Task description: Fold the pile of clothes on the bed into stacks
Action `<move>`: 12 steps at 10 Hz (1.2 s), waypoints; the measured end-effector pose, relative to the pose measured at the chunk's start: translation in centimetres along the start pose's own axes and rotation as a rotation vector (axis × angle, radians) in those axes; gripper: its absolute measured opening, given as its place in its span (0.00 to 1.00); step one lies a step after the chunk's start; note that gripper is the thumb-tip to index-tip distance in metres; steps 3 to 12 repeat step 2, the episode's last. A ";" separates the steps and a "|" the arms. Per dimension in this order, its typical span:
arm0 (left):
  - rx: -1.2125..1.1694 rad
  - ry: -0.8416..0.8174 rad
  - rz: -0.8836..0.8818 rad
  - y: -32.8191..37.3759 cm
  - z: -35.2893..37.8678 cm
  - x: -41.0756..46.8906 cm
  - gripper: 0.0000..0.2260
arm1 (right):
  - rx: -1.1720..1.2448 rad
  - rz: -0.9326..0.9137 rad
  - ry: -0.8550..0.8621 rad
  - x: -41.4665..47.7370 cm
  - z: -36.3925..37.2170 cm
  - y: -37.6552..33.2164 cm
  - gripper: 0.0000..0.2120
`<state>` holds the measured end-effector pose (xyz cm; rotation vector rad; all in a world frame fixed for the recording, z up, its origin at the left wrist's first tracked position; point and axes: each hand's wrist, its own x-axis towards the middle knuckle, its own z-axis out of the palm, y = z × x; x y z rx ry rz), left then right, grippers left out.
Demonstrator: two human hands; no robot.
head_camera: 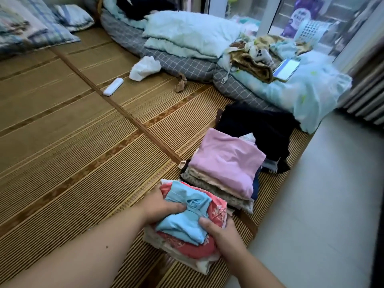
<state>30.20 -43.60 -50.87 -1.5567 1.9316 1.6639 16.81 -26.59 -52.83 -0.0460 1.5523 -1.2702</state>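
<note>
A light blue garment [182,217] lies crumpled on top of a small stack of red floral and cream clothes [187,249] near the bed's front edge. My left hand [161,206] grips the blue garment from the left. My right hand [220,233] grips it and the stack's right side. Just behind stands a second stack topped by a folded pink garment [226,161], over beige and patterned pieces. Behind that sits a dark, almost black pile of clothes [257,129].
The bed is covered by a woven bamboo mat [72,132]. A white remote [113,86] and a white plastic bag [144,67] lie further back. Grey checked and pale blue bedding [187,38] with a phone [286,69] fills the far right. Pillows [31,28] far left. Tiled floor [322,204] on the right.
</note>
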 end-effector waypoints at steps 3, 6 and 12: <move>0.384 0.166 0.091 6.0 -1.3 -6.7 0.54 | -0.394 -0.149 0.076 -6.4 0.5 -8.2 0.47; 0.384 0.166 0.091 6.0 -1.3 -6.7 0.54 | -0.394 -0.149 0.076 -6.4 0.5 -8.2 0.47; 0.384 0.166 0.091 6.0 -1.3 -6.7 0.54 | -0.394 -0.149 0.076 -6.4 0.5 -8.2 0.47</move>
